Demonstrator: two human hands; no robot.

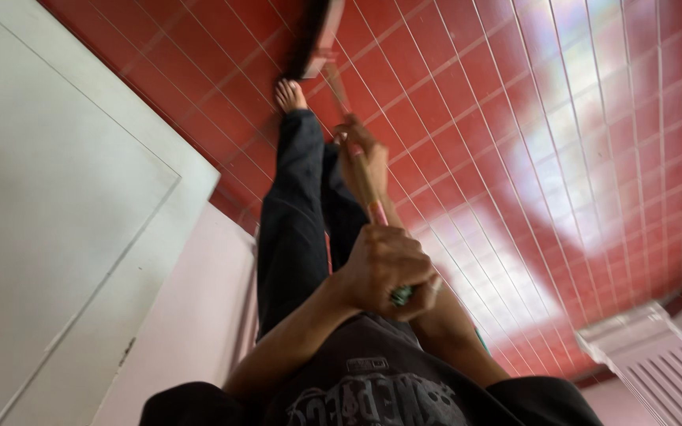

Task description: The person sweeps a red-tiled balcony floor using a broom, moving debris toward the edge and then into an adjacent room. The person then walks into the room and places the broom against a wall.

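Note:
I hold a broom with both hands. Its red handle (366, 188) runs from my chest out to a broom head (317, 35) with dark bristles, which rests on the red tiled floor (515, 118). My left hand (384, 268) is closed around the top end of the handle, close to my body. My right hand (359, 154) grips the handle further down. My bare foot (290, 95) stands just beside the broom head, and my legs are in black trousers (294, 221).
A white door (49, 205) and a pale pink wall (191, 315) border the floor on the left. A white slatted panel (657, 363) sits at the lower right. Light glares off the tiles on the right.

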